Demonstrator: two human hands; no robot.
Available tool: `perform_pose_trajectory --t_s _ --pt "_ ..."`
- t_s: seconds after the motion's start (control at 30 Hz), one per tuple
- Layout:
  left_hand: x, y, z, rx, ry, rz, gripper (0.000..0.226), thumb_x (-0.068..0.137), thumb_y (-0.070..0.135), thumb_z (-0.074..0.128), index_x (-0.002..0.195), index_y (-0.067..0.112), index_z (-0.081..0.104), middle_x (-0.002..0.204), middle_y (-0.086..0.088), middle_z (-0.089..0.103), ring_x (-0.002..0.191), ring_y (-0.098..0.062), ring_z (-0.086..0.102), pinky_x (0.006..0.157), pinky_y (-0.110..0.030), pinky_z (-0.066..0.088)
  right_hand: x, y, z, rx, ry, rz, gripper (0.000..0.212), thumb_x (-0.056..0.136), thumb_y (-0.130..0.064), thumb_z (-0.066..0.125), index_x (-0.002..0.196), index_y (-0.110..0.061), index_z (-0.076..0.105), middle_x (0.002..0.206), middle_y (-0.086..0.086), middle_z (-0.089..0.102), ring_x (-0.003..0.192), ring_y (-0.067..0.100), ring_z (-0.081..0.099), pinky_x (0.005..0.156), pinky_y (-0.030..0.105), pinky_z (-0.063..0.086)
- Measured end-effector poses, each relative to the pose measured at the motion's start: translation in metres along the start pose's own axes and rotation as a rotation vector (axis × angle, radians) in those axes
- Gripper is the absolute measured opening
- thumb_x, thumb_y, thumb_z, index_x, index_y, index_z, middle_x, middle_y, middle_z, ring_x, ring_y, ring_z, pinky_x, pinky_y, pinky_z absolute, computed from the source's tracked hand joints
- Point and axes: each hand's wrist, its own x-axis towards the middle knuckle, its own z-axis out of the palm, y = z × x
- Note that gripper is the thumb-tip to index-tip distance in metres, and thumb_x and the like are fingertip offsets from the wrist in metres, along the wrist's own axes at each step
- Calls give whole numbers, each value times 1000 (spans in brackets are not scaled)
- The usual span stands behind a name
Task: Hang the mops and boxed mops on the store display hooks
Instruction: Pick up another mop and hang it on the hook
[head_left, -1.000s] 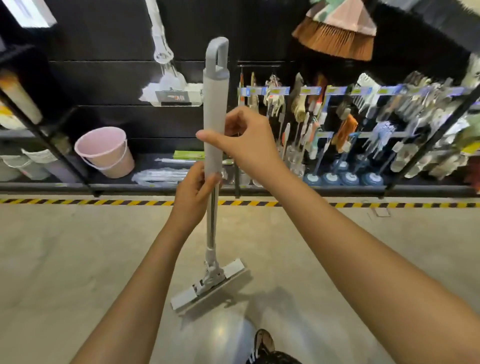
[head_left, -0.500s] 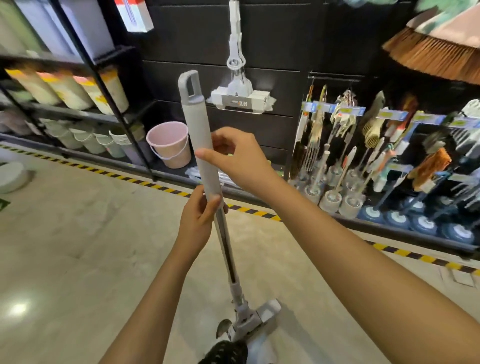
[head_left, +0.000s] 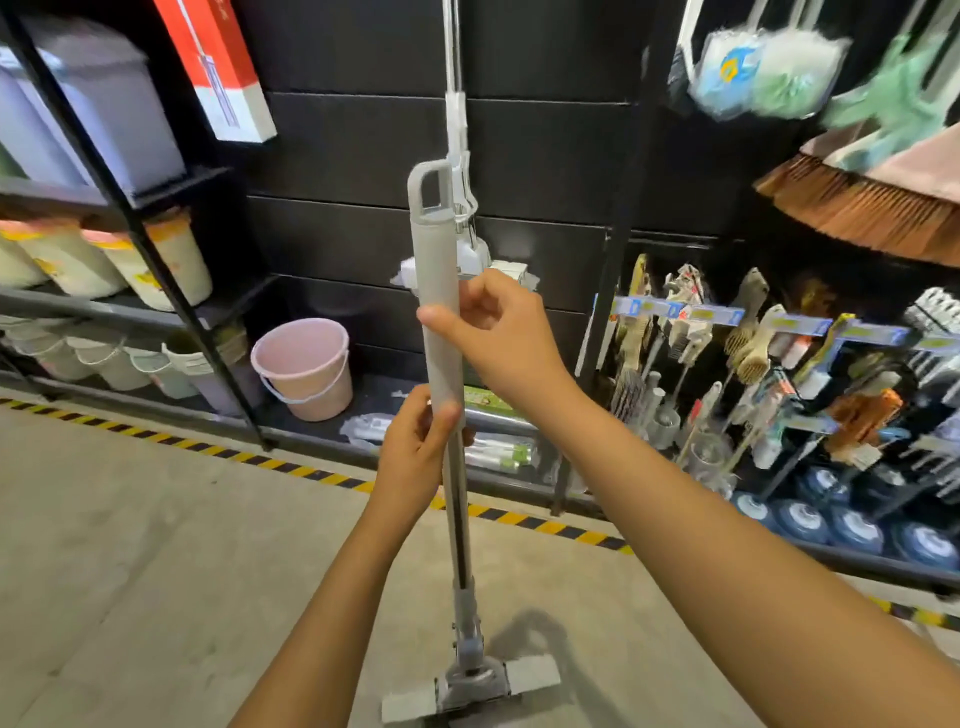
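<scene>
The grey mop (head_left: 439, 260) is held upright to the right of the pink bucket (head_left: 304, 366): a thick pale sleeve topped by a hanging loop, a thin dark pole below, a flat head at the bottom. The right hand (head_left: 498, 338) grips the sleeve; the left hand (head_left: 415, 452) grips its lower end.

Legible text: none is showing.
- Red-and-white box (head_left: 218, 67), upper left: print is appearing too small to read.
- Blue price strips (head_left: 670, 310) on the hook rails: yellow tags are blurring out.
- Bagged mop heads (head_left: 727, 67), upper right: a blue logo is smearing.
- Green carton (head_left: 488, 400), bottom shelf: lettering is not resolving.
</scene>
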Motion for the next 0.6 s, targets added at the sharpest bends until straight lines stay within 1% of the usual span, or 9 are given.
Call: perform_pose_trajectory --t_s 0.03,0.1,0.2,0.27,0.37,0.43,0.47,0.53,0.6 --pt "17 -3 -9 -3 1 10 36 91 55 50 107 23 56 81 -5 67 77 -17 69 68 -24 56 16 1 10 5 4 -7 26 81 -24 78 84 -8 57 81 -6 63 73 4 60 72 19 54" --pt "48 -12 -30 -12 -1 26 36 87 57 46 105 27 56 82 -5 67 77 -18 68 71 -26 57 47 2 32 -8 3 -27 26 80 -23 78 83 -8 57 76 -7 60 68 1 56 66 15 51" --pt "94 -26 -60 -17 -16 46 42 87 55 45 106 19 56 80 -9 66 74 -14 67 68 -20 53 90 8 61 -35 14 -48 25 81 -24 78 82 -12 55 76 -9 58 69 2 55 64 12 49" --pt "121 -35 -72 -22 -42 43 45 87 55 46 107 15 56 81 -8 66 75 -17 67 68 -23 54 114 15 73 -55 23 -48 24 82 -25 77 85 -11 57 79 -10 59 72 2 57 67 12 50" --pt "160 -48 -81 -36 -83 11 46 86 56 48 108 17 57 81 4 66 80 -17 67 75 -34 56 149 26 81 -89 70 -49 25 81 -24 77 86 -11 57 82 -8 61 76 7 60 71 19 53" --pt "187 -54 -86 -45 -106 -6 45 85 57 48 108 20 58 84 6 65 83 -18 66 77 -39 56 173 32 84 -120 108 -51 27 80 -26 78 86 -8 58 82 -6 61 79 14 62 73 24 53" --pt "200 -55 -89 -43 -118 -4 44 85 58 48 106 21 58 83 6 64 82 -18 65 77 -39 55 186 35 86 -137 123 -54 29 80 -27 78 87 -7 59 81 -6 61 80 15 61 74 25 52" --pt "228 -58 -95 -38 -141 15 41 86 57 47 100 21 58 78 8 63 78 -17 64 74 -39 53 212 40 91 -154 158 -62 29 79 -28 78 85 -7 59 78 -8 59 77 12 60 74 27 53" --pt "255 -60 -103 -48 -155 22 41 86 57 47 100 19 59 78 1 64 77 -20 65 74 -39 54 237 43 95 -153 182 -69 28 79 -27 78 84 -8 59 76 -9 59 74 7 58 72 24 53"
